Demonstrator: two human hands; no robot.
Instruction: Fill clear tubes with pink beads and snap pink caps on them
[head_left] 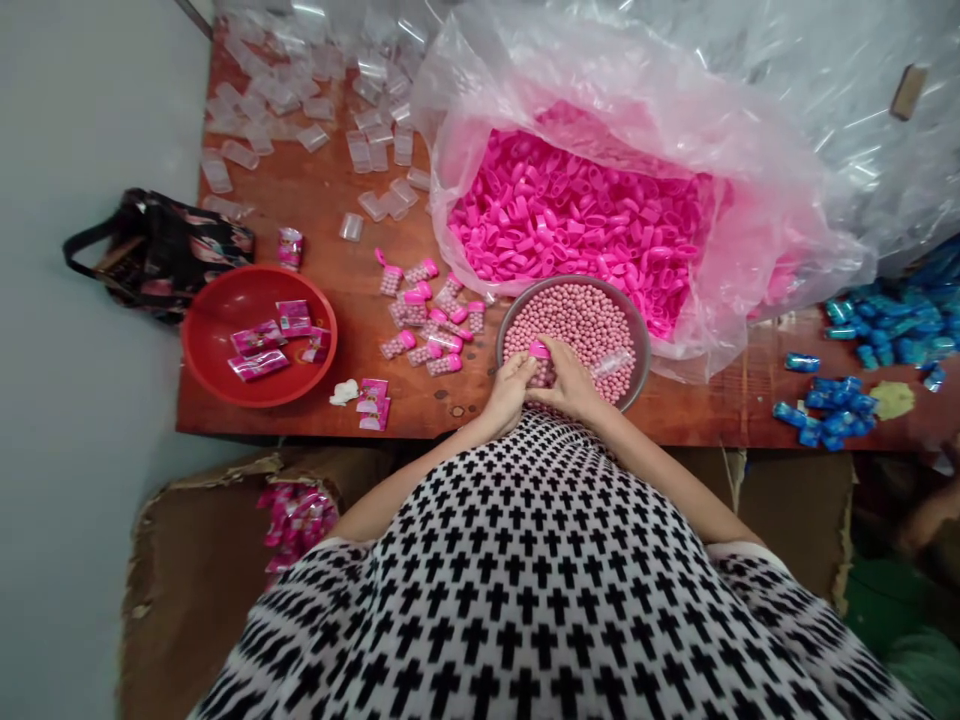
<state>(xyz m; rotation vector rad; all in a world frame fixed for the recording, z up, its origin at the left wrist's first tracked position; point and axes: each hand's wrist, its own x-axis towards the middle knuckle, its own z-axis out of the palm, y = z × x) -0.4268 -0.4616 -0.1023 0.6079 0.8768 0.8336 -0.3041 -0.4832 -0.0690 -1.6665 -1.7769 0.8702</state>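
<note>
Over the near left part of a grey bowl [641, 376] of small pink balls [581, 315], my two hands meet around a small clear container with a pink cap [538, 349]. My left hand [510, 390] is closed on its left side. My right hand [570, 380] wraps it from the right, with fingers up at the cap. Pink balls show through the container's wall. Another clear container [611, 363] lies on the balls, right of my right hand. Several filled containers with pink caps [431, 320] lie on the table to the left of the bowl.
A large plastic bag [750, 130] of pink caps [577, 210] lies behind the bowl. Clear containers [277, 90] are scattered at back left. A red bowl [319, 300] holds pink packets [259, 365]. A black bag [172, 245] sits beside it. Blue wrapped pieces [832, 410] lie right.
</note>
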